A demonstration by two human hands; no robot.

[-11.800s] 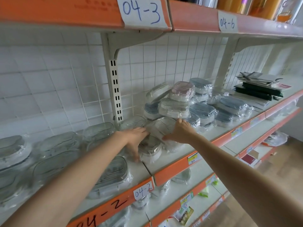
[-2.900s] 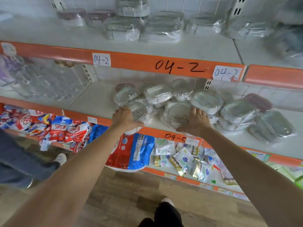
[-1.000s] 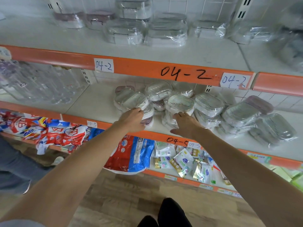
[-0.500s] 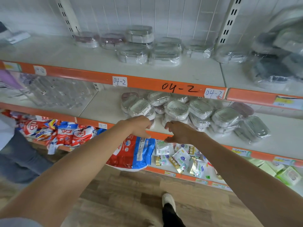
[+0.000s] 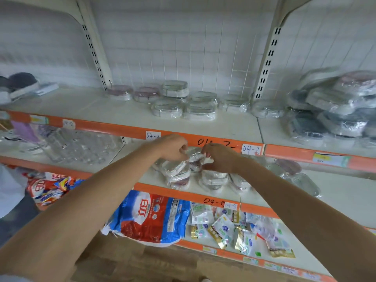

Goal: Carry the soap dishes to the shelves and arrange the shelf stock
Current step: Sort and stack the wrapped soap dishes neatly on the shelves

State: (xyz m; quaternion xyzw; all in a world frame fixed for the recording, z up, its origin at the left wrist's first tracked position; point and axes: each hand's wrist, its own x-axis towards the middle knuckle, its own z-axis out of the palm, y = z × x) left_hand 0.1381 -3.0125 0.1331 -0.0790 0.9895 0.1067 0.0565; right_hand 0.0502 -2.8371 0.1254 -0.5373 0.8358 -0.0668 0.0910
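Both hands are up in front of the orange shelf edge (image 5: 223, 144) marked 04-2. My left hand (image 5: 173, 148) and my right hand (image 5: 219, 158) each pinch the clear wrapping of a wrapped soap dish (image 5: 195, 157) held between them. Below and behind it, a pile of wrapped soap dishes (image 5: 179, 176) lies on the middle shelf (image 5: 345, 198), partly hidden by my hands. More wrapped soap dishes (image 5: 183, 102) stand in a loose row on the upper shelf (image 5: 81, 104). A heap of darker wrapped dishes (image 5: 335, 110) lies at the upper right.
Clear glassware (image 5: 81, 147) fills the middle shelf's left part. A red and blue detergent bag (image 5: 150, 216) and small sachets (image 5: 234, 228) lie on the lower shelf. Slotted shelf uprights (image 5: 266, 62) rise behind. Wooden floor (image 5: 142, 265) is below, and a person's clothing (image 5: 10, 192) shows at left.
My hands rose from the middle shelf's front edge to the 04-2 label and now pinch a wrapped soap dish. The view tilted up, showing more of the upper shelf.
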